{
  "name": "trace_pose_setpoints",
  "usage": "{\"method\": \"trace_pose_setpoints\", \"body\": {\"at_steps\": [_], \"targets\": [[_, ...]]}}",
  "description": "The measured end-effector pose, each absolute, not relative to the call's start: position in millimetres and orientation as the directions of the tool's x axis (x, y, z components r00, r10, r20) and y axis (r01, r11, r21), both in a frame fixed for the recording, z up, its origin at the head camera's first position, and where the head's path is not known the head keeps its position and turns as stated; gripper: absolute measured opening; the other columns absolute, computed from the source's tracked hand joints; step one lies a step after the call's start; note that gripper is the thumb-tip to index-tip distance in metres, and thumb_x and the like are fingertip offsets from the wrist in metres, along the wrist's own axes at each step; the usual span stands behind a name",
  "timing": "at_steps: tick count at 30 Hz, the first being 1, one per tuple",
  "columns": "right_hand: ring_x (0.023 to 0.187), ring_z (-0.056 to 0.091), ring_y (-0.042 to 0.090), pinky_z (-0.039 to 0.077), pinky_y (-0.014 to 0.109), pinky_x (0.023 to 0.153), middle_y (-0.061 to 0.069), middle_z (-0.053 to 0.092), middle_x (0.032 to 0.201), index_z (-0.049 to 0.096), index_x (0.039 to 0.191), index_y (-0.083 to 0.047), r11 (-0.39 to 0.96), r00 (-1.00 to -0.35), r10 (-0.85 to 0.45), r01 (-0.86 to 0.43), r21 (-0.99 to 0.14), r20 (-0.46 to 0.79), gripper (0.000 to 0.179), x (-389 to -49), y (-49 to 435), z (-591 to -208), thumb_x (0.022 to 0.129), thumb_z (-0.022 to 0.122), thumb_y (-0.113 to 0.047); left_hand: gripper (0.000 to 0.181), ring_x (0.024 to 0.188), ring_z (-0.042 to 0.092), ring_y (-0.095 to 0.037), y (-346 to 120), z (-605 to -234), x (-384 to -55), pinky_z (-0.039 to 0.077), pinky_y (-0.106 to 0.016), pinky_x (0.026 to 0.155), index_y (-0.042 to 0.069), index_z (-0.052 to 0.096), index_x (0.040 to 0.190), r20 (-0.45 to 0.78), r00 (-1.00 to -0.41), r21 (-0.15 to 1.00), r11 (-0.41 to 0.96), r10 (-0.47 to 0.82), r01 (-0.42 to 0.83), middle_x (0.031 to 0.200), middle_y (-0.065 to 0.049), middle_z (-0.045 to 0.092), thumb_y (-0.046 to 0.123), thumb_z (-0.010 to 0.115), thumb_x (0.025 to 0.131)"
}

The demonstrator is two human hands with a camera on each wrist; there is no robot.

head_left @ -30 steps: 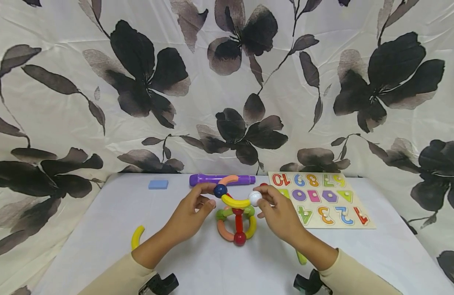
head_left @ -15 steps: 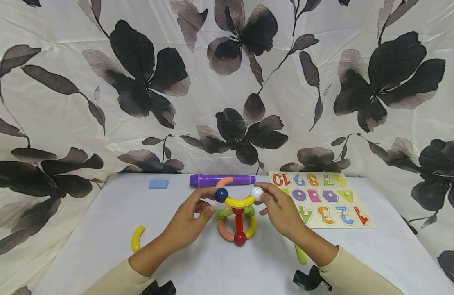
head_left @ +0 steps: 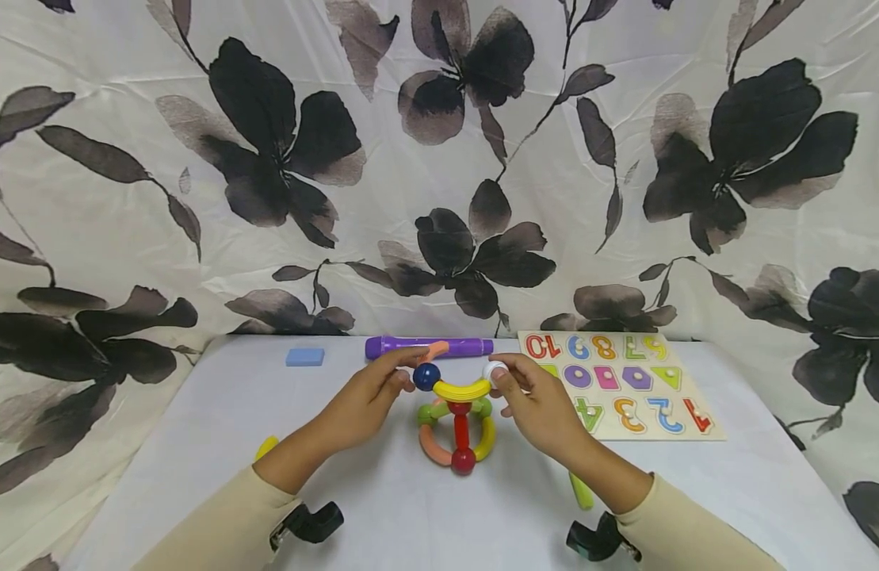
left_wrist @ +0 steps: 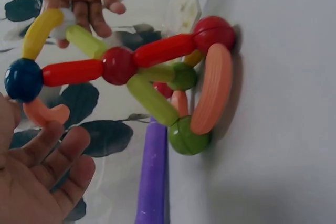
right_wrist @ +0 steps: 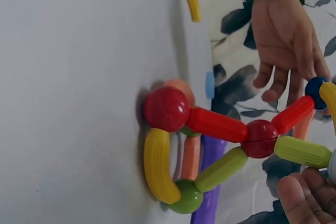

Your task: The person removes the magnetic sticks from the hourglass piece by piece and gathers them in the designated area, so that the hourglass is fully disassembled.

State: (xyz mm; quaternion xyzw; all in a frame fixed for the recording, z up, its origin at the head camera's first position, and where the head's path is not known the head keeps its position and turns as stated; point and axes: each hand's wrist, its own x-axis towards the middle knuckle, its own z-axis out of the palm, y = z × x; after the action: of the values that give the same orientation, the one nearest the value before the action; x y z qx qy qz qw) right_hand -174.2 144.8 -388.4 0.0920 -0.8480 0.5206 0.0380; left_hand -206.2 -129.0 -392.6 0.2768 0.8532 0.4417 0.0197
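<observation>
A magnetic ball-and-stick structure (head_left: pixel 462 432) stands on the table, its base made of curved sticks, green balls and a red ball (head_left: pixel 464 461). At its top, a curved yellow stick (head_left: pixel 462 392) joins a blue ball (head_left: pixel 426 377) to a white ball (head_left: pixel 493 369). My left hand (head_left: pixel 364 400) pinches the blue ball, the index finger reaching behind it beside a curved peach stick (left_wrist: pixel 44 114). My right hand (head_left: pixel 542 404) pinches the white ball, thumb across its front. Red and light-green sticks run from the upper balls to a central red ball (left_wrist: pixel 118 65).
Behind the structure lies a purple tube (head_left: pixel 389 346), with a blue block (head_left: pixel 305 357) to its left. A number puzzle board (head_left: pixel 689 396) is at the right. A yellow curved stick (head_left: pixel 266 446) and a green stick (head_left: pixel 581 492) lie near the forearms.
My left index finger has moved up and behind the blue ball. My right thumb has come across the white ball, which has shifted slightly. The base has stayed in place.
</observation>
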Motion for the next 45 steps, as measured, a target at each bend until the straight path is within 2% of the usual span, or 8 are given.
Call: {"method": "trace_pose_setpoints", "body": {"at_steps": [4, 8, 15, 25, 29, 35, 38, 45], "targets": [[0.098, 0.071, 0.024, 0.06, 0.03, 0.072, 0.006, 0.074, 0.115, 0.061, 0.136, -0.01, 0.442, -0.98, -0.116, -0.194, -0.876, 0.159, 0.047, -174, 145, -389, 0.104, 0.058, -0.044, 0.044, 0.109, 0.066, -0.024, -128, -390, -213, 0.053, -0.047, 0.098, 0.024, 0.051, 0.15, 0.18, -0.822, 0.766, 0.447, 0.541, 0.462, 0.145, -0.002, 0.056, 0.008, 0.045, 0.11], [0.097, 0.071, 0.024, 0.061, 0.034, 0.073, 0.005, 0.074, 0.113, 0.061, 0.135, -0.01, 0.436, -0.98, -0.12, -0.197, -0.878, 0.16, 0.045, -175, 145, -391, 0.104, 0.058, -0.042, 0.042, 0.113, 0.066, -0.032, -127, -388, -214, 0.051, -0.053, 0.101, 0.022, 0.053, 0.148, 0.139, -0.829, 0.77, 0.467, 0.542, 0.435, 0.137, -0.007, 0.06, 0.006, 0.044, 0.11], [0.093, 0.07, 0.017, 0.061, 0.036, 0.073, 0.004, 0.074, 0.111, 0.062, 0.135, -0.011, 0.438, -0.98, -0.116, -0.198, -0.877, 0.163, 0.043, -175, 146, -392, 0.105, 0.057, -0.041, 0.035, 0.112, 0.066, -0.024, -123, -388, -217, 0.051, -0.05, 0.102, 0.019, 0.058, 0.139, 0.15, -0.848, 0.757, 0.493, 0.508, 0.429, 0.131, -0.005, 0.064, 0.005, 0.046, 0.109], [0.092, 0.07, 0.016, 0.06, 0.031, 0.072, 0.002, 0.074, 0.109, 0.06, 0.137, -0.012, 0.459, -0.981, -0.117, -0.19, -0.868, 0.153, 0.046, -175, 146, -392, 0.105, 0.056, -0.044, 0.027, 0.117, 0.063, -0.025, -122, -388, -220, 0.052, -0.046, 0.101, 0.015, 0.061, 0.131, 0.174, -0.849, 0.767, 0.472, 0.5, 0.435, 0.128, -0.005, 0.064, 0.007, 0.05, 0.108], [0.091, 0.07, 0.016, 0.061, 0.034, 0.073, 0.002, 0.074, 0.109, 0.06, 0.137, -0.011, 0.458, -0.982, -0.115, -0.187, -0.869, 0.151, 0.045, -175, 146, -392, 0.105, 0.057, -0.042, 0.023, 0.121, 0.06, -0.028, -121, -389, -221, 0.05, -0.049, 0.103, 0.014, 0.062, 0.126, 0.194, -0.851, 0.734, 0.503, 0.489, 0.456, 0.125, -0.006, 0.061, 0.007, 0.053, 0.107], [0.092, 0.07, 0.016, 0.061, 0.039, 0.074, 0.002, 0.074, 0.11, 0.06, 0.137, -0.011, 0.456, -0.982, -0.117, -0.185, -0.87, 0.148, 0.044, -175, 147, -393, 0.105, 0.058, -0.041, 0.016, 0.108, 0.061, -0.025, -125, -396, -223, 0.054, -0.047, 0.094, 0.016, 0.064, 0.118, 0.228, -0.861, 0.687, 0.551, 0.454, 0.473, 0.117, -0.004, 0.061, 0.011, 0.059, 0.104], [0.092, 0.07, 0.017, 0.061, 0.039, 0.074, 0.003, 0.073, 0.111, 0.06, 0.138, -0.01, 0.457, -0.982, -0.118, -0.185, -0.87, 0.146, 0.045, -175, 147, -392, 0.105, 0.057, -0.041, 0.019, 0.105, 0.062, -0.021, -129, -399, -221, 0.056, -0.043, 0.091, 0.018, 0.066, 0.121, 0.222, -0.88, 0.696, 0.565, 0.419, 0.444, 0.119, -0.001, 0.063, 0.014, 0.063, 0.103], [0.093, 0.07, 0.017, 0.061, 0.04, 0.075, 0.003, 0.073, 0.111, 0.06, 0.137, -0.011, 0.457, -0.983, -0.12, -0.182, -0.871, 0.142, 0.043, -176, 146, -392, 0.105, 0.058, -0.04, 0.028, 0.097, 0.061, -0.016, -145, -403, -213, 0.054, -0.038, 0.085, 0.018, 0.069, 0.127, 0.237, -0.915, 0.707, 0.588, 0.327, 0.393, 0.109, 0.005, 0.067, 0.021, 0.069, 0.1]]}}
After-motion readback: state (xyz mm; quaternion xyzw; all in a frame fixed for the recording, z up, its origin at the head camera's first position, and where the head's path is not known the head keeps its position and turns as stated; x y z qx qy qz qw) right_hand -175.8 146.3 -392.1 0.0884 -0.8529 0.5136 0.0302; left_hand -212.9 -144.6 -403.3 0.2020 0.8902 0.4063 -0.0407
